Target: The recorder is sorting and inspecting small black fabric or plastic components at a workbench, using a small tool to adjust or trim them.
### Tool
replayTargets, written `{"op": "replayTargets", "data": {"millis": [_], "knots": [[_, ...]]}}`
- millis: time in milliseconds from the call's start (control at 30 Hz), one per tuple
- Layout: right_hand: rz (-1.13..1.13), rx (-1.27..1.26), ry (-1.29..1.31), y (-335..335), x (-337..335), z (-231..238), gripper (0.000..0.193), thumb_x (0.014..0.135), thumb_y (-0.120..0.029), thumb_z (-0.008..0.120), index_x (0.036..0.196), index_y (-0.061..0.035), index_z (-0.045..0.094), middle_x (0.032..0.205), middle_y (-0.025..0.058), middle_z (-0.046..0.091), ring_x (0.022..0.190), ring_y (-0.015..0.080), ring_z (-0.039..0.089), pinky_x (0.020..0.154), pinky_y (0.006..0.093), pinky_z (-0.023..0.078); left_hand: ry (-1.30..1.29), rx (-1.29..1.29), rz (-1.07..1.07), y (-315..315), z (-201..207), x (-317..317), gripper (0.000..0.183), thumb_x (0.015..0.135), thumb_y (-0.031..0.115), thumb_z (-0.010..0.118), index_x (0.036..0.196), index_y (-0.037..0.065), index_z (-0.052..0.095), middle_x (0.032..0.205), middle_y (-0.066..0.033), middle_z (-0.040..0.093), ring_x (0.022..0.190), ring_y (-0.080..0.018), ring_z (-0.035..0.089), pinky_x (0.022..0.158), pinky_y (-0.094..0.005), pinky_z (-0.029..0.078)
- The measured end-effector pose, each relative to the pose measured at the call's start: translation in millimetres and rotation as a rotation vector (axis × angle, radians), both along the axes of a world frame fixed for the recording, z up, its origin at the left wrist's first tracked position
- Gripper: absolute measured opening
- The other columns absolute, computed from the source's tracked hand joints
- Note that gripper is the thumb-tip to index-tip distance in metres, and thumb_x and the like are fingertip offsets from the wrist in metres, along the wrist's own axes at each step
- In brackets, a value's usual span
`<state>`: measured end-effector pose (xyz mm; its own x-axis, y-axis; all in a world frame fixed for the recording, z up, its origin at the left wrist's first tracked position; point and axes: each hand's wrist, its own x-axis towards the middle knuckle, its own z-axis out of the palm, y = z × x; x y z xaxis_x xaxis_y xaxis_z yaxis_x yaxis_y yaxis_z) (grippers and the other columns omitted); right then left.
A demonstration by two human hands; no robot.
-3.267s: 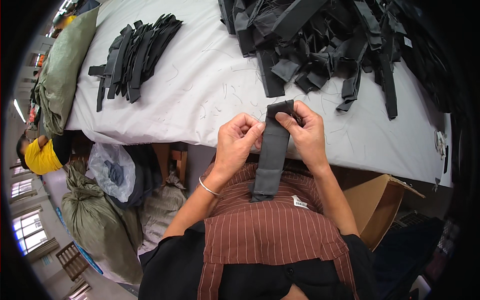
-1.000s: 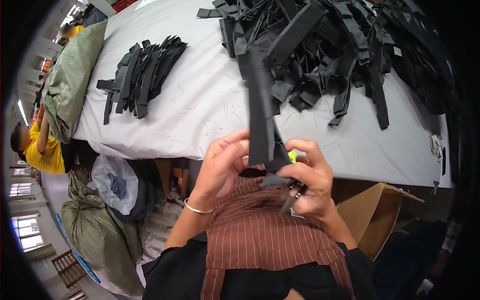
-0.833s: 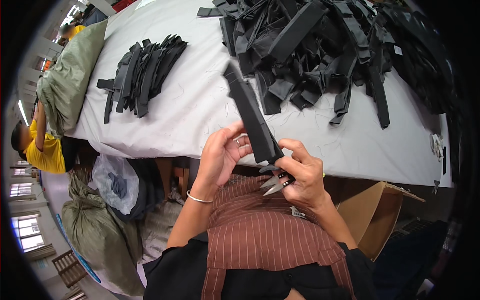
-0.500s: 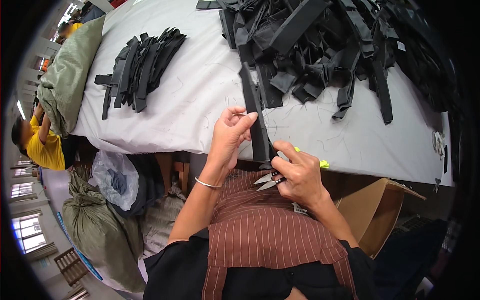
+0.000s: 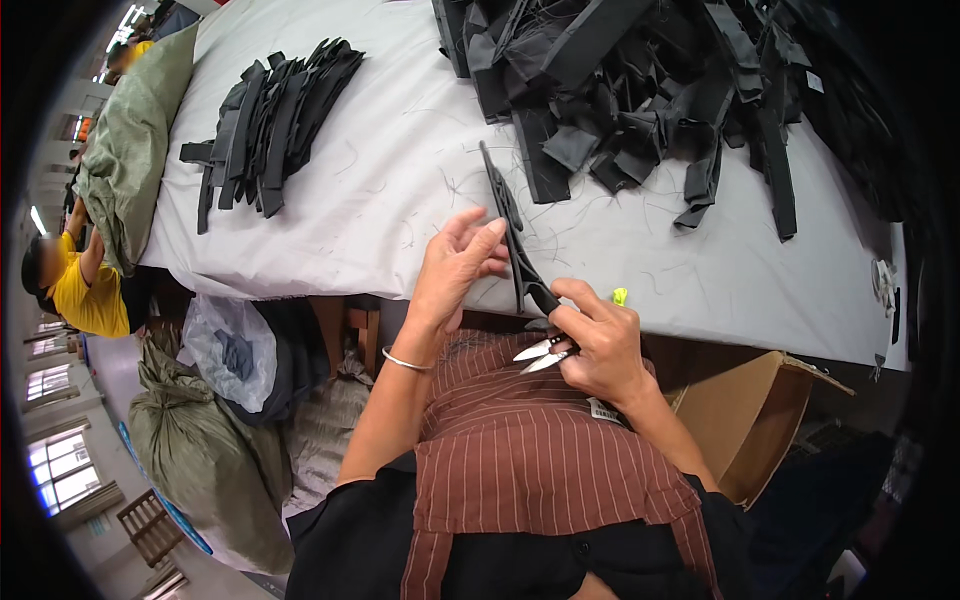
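Observation:
A narrow black fabric strip [image 5: 510, 232] runs away from me, seen nearly edge-on, over the table's near edge. My right hand [image 5: 603, 340] pinches its near end between thumb and index finger. Tucked in the same hand is a pair of small scissors [image 5: 541, 356], dark-handled, with bright blades pointing left, slightly apart, above my apron. At the strip's left side is my left hand [image 5: 462, 262], its fingers loosely apart and a little blurred. The thumb tip is right by the strip's edge; whether it touches is hard to see.
A loose heap of black strips [image 5: 620, 110] covers the far right of the white-covered table [image 5: 400, 150]. A neater stack of strips [image 5: 270, 130] lies left. Cut threads are scattered between. Sacks [image 5: 205, 450], a clear plastic bag [image 5: 235, 355] and a cardboard box [image 5: 740, 425] stand below. A person in yellow [image 5: 90, 290] is at left.
The strip has turned from its flat face to nearly edge-on, its near end bending toward my right hand. My left fingers have loosened from it. The view has shifted slightly.

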<state>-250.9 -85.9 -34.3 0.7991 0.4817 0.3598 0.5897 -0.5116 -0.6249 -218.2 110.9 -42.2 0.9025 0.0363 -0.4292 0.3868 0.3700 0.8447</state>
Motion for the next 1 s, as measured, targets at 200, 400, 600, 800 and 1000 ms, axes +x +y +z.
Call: {"op": "replayTargets", "data": {"millis": [200,400,600,800,1000], "knots": [[0.014,0.029,-0.078,2.2,-2.2,0.3,0.024,0.052,-0.003,0.067,0.071,-0.0061,0.051,0.104,0.0054,0.062,0.052,0.0227,0.055,0.05,0.0351,0.044,0.045,-0.066,-0.035,-1.9,6.0,1.9,0.044,0.088,0.024,0.071,0.116,-0.007,0.057,0.088,-0.0034,0.064,0.076,-0.0079,0.057,0.069,-0.02,0.047],[-0.064,-0.044,-0.031,4.0,-0.2,2.2,0.022,0.055,-0.001,0.064,0.072,-0.0048,0.05,0.093,0.0048,0.059,0.056,0.0238,0.056,0.05,0.0369,0.043,-0.106,0.089,0.072,-11.7,8.3,1.6,0.031,0.084,0.017,0.074,0.105,-0.001,0.059,0.088,-0.0024,0.063,0.076,-0.0072,0.056,0.069,-0.0205,0.045],[-0.115,-0.101,0.098,4.4,2.4,5.9,0.019,0.058,0.002,0.061,0.073,-0.0032,0.051,0.081,0.0075,0.05,0.06,0.0282,0.058,0.051,0.0407,0.042,-0.133,-0.08,0.191,-10.2,9.5,-2.8,0.025,0.084,0.013,0.073,0.098,0.004,0.055,0.09,-0.0033,0.063,0.077,-0.0079,0.057,0.07,-0.0218,0.046],[-0.126,-0.095,0.194,1.0,2.9,10.4,0.015,0.061,0.002,0.06,0.073,-0.0013,0.051,0.08,0.0086,0.051,0.062,0.0323,0.057,0.052,0.0429,0.042,-0.046,-0.141,0.11,-4.5,23.1,-5.3,0.017,0.087,0.017,0.07,0.095,0.007,0.059,0.089,-0.0011,0.065,0.08,-0.0073,0.061,0.073,-0.0235,0.048],[-0.123,-0.126,0.284,-3.2,3.8,12.2,0.014,0.063,-0.002,0.061,0.074,-0.0009,0.052,0.081,0.0083,0.053,0.063,0.0346,0.057,0.053,0.0443,0.043,-0.109,0.01,-0.106,0.4,32.8,-9.3,0.016,0.088,0.017,0.068,0.098,0.005,0.064,0.085,0.0008,0.065,0.076,-0.007,0.06,0.07,-0.0232,0.049]]}}
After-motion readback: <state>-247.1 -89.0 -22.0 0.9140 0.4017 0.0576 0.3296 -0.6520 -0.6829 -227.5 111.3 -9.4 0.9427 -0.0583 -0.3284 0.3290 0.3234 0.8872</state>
